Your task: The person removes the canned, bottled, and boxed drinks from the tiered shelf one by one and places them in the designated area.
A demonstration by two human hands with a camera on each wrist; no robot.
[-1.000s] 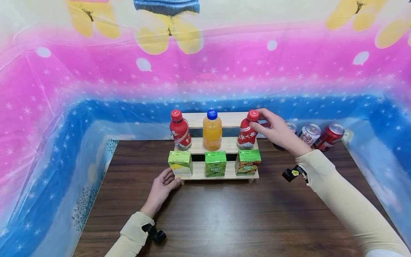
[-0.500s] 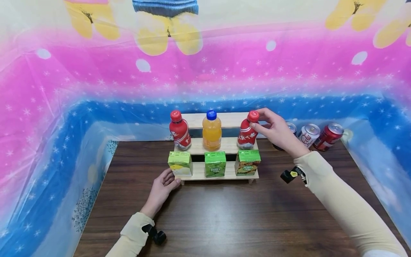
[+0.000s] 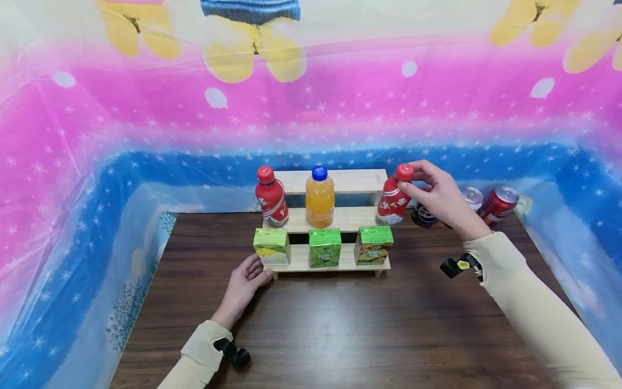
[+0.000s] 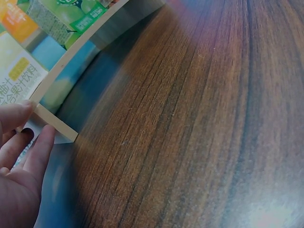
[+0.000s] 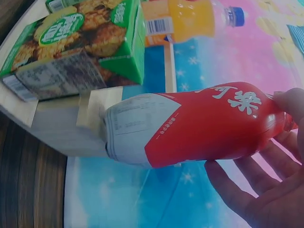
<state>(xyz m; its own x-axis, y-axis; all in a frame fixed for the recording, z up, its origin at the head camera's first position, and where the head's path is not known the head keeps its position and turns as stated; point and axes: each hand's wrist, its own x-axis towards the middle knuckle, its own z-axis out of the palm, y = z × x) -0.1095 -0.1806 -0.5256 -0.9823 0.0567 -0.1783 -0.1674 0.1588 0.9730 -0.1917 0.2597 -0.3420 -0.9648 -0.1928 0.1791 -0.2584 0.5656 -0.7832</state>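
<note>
My right hand [image 3: 439, 197] grips a red-and-white cola bottle [image 3: 392, 200] near its neck, thumb on one side and fingers on the other. The bottle leans slightly, its base at the right end of the middle tier of a wooden stepped rack [image 3: 347, 219]; in the right wrist view its red-and-white body [image 5: 199, 126] lies past the tier's end. My left hand [image 3: 243, 283] holds the rack's front left corner, the thumb [image 4: 19, 114] by the top board. A second red bottle [image 3: 272, 200] and an orange juice bottle [image 3: 320, 202] stand on the middle tier.
On the lowest tier stand a yellow-green carton [image 3: 272, 247], a green carton [image 3: 324, 248] and a green-and-brown carton [image 3: 373, 246]. Behind my right hand are a black can [image 3: 424, 216], a silver can [image 3: 471, 197] and a red can [image 3: 499, 205]. A patterned cloth [image 3: 311, 119] backs the wooden table [image 3: 330, 324].
My right hand has shifted the red cola bottle to the right, from its spot on the middle tier to the tier's end, uncovering the black can. The left hand stays on the rack.
</note>
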